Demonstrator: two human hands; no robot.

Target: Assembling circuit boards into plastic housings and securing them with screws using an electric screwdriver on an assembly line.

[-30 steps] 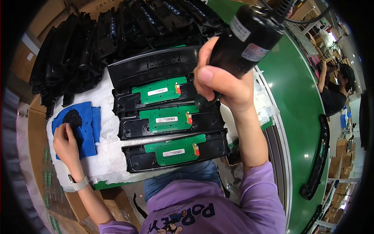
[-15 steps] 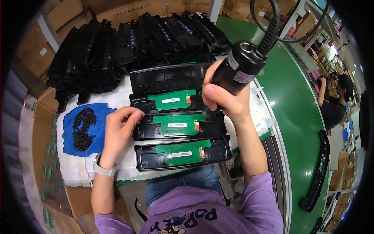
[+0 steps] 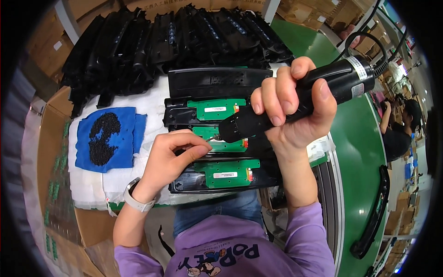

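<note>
Right hand (image 3: 295, 108) wrapped tight round a black electric screwdriver (image 3: 295, 101), now lowered and tilted nearly flat, tip pointing left onto the middle green circuit board (image 3: 221, 138); half a second ago held higher and steeper, near the back of the stack. Coiled cable running off from the tool's rear toward the far right corner.

Left hand (image 3: 173, 159) pinched shut, thumb and forefinger closed on something too small to make out, right at the tool's tip; earlier spread more loosely at the left end of the middle cartridge. White watch (image 3: 136, 196) on that wrist.

Three black cartridges with green boards lying side by side on the white padding (image 3: 92, 184) near the front edge of the workbench: back board (image 3: 217, 109), middle one partly hidden under the tool, front board (image 3: 226, 173) clear of both hands. Plain black cover (image 3: 217, 83) just behind them.

Blue cloth (image 3: 108, 138) with a heap of small black screws (image 3: 101, 138) well to the left, untouched now, though the left hand was there a second ago. Pile of black parts (image 3: 161, 41) along the back edge. Green conveyor (image 3: 360, 152) to the right.
</note>
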